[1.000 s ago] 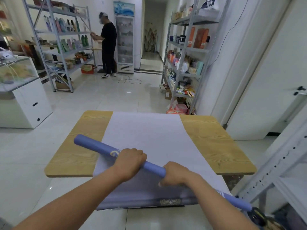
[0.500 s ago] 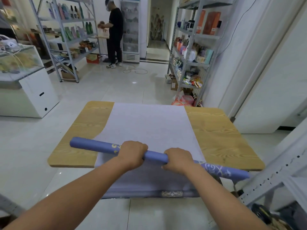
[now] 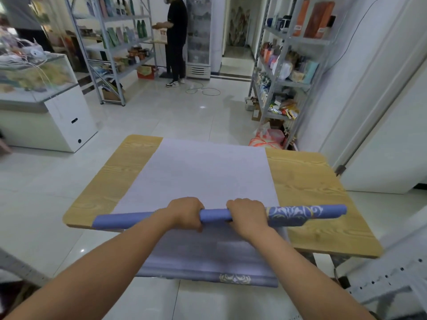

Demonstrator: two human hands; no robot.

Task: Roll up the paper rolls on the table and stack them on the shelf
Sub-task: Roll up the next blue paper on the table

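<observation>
A long blue paper roll with a white swirl pattern at its right end lies level across the near side of the wooden table. My left hand and my right hand grip it side by side near its middle, fingers curled over the top. Beneath the roll a pale lilac sheet lies flat on the table. The sheet's near end hangs over the table's front edge and shows a white ornament.
A grey metal shelf frame stands close at the lower right. A stocked shelf unit is beyond the table on the right, another at the far left. A person in black stands at the back. A white counter is left.
The roll swung from slanting down to the right to level across the table, its right end rising. Both hands kept their grip and the view tilted down.
</observation>
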